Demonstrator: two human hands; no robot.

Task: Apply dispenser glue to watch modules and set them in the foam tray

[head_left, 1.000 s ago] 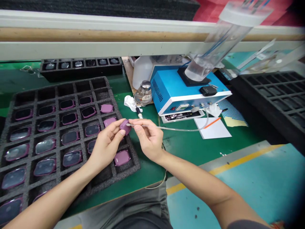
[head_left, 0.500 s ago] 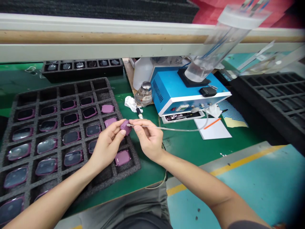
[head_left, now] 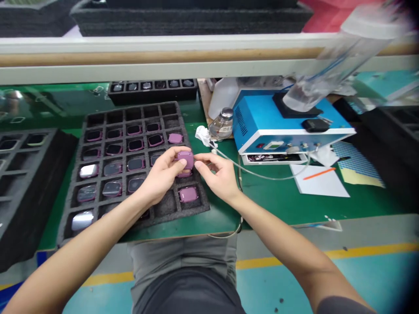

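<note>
From where I sit, the purple watch case (head_left: 185,158) is near the middle of the frame, pinched between thumb and fingers of the left hand (head_left: 165,173), above the right-hand column of the foam tray (head_left: 203,205). The fingers of the right hand (head_left: 221,176) curl in at the case's right side; I cannot tell whether they grip it.

My widest open room is the bare green counter (head_left: 268,200) right of centre, reaching to the white paper (head_left: 319,187). The clear tube (head_left: 262,175) sags across its upper part from the blue box (head_left: 258,111). Below the tray I have only a narrow strip before the counter's front edge.

The left forearm (head_left: 98,240) hides the tray's lower compartments from me. The tube's left end is lost to me near the crumpled tissue (head_left: 203,135). The dark tray (head_left: 49,192) is cut off at the left edge of the frame, and the clear cylinder (head_left: 327,69) smears into blur at upper right.
</note>
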